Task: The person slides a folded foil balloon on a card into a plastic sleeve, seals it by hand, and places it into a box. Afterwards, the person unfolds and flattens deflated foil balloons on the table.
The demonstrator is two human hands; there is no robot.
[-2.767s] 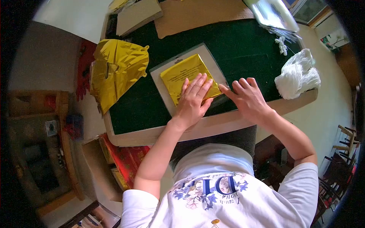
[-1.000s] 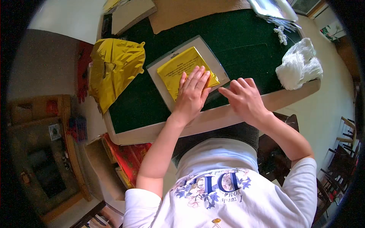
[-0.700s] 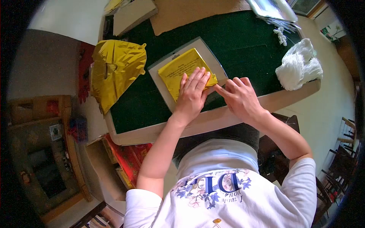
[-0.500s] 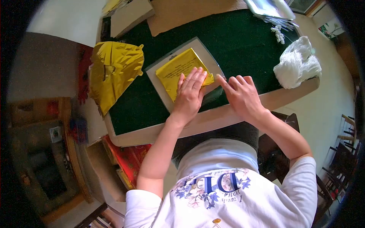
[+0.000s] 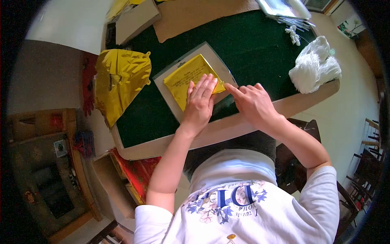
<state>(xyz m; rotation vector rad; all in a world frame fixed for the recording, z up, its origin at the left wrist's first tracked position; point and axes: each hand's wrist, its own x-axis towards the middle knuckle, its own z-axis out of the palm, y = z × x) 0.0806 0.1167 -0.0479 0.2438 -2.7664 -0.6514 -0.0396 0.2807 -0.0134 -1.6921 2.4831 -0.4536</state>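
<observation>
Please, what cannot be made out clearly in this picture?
Head view:
Print on the folded gold foil: too small to read; partly under the left hand.
Whether the right hand touches the foil corner: too small to tell.
Far end of the brown cardboard: cut off by the top edge.

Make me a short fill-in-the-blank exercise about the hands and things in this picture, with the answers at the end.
1. One bare hand lies flat on the folded, shiny gold foil packet: the person's ____ one.
2. The loose white stringy bundle lies nearer to the other bare hand, toward the person's ____.
3. The matte tabletop is dark ____ in colour.
4. Both short sleeves are plain ____.

Missing words: left; right; green; white.
</observation>
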